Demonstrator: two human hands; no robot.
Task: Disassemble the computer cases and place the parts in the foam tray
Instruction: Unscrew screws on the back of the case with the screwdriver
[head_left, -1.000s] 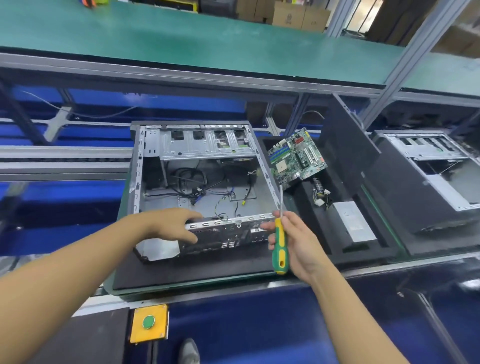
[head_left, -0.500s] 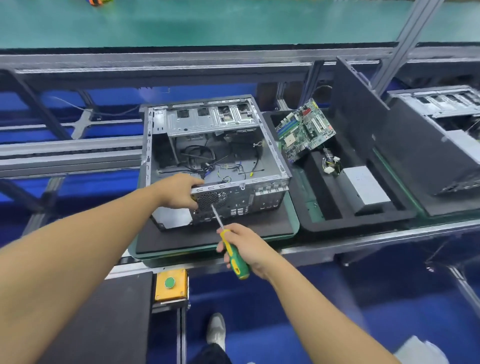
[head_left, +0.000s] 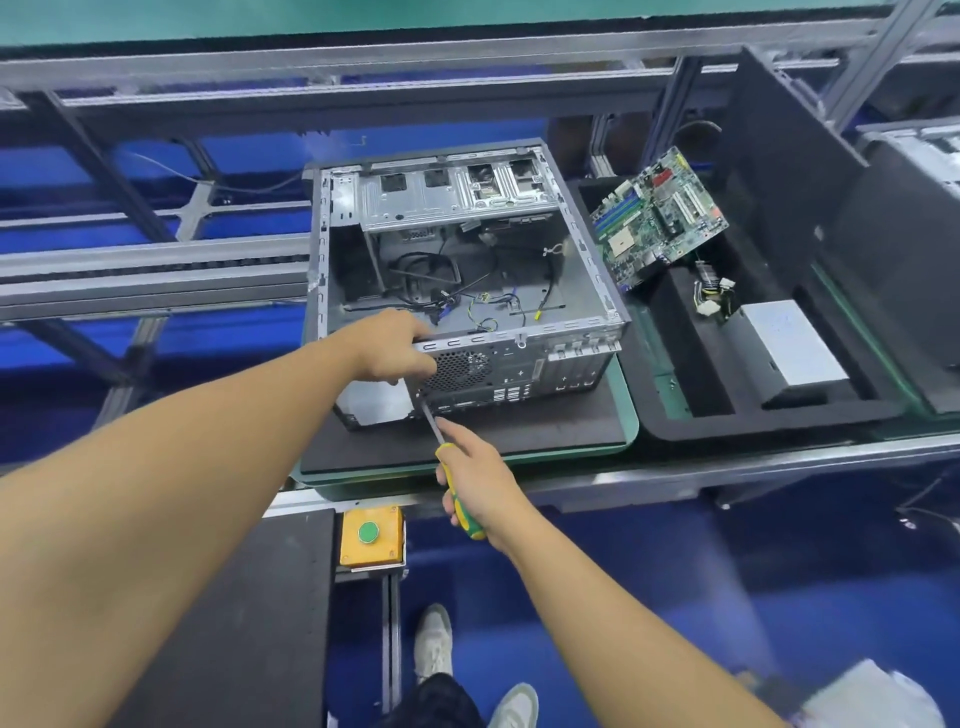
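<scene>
An open grey computer case (head_left: 582, 291) lies on its side on a black pad, loose cables inside. My left hand (head_left: 392, 345) grips the top edge of its rear panel, beside the fan grille. My right hand (head_left: 475, 480) holds a green-and-yellow screwdriver (head_left: 457, 493); the tip touches the rear panel's lower left, below the grille. To the right sits the black foam tray (head_left: 685, 374), with a green motherboard (head_left: 657, 218) leaning at its far end and a silver power supply (head_left: 792, 345) with its cable bundle in a slot.
A second case (head_left: 914, 156) and dark panels stand at the far right. A yellow box with a green button (head_left: 370, 535) sits below the conveyor edge. Aluminium frame rails run behind the case. My shoes show on the blue floor.
My right hand swung the screwdriver from upright near the case's right side down and left until its tip met the rear panel. The left hand stayed on the panel edge. The camera tilted downward.
</scene>
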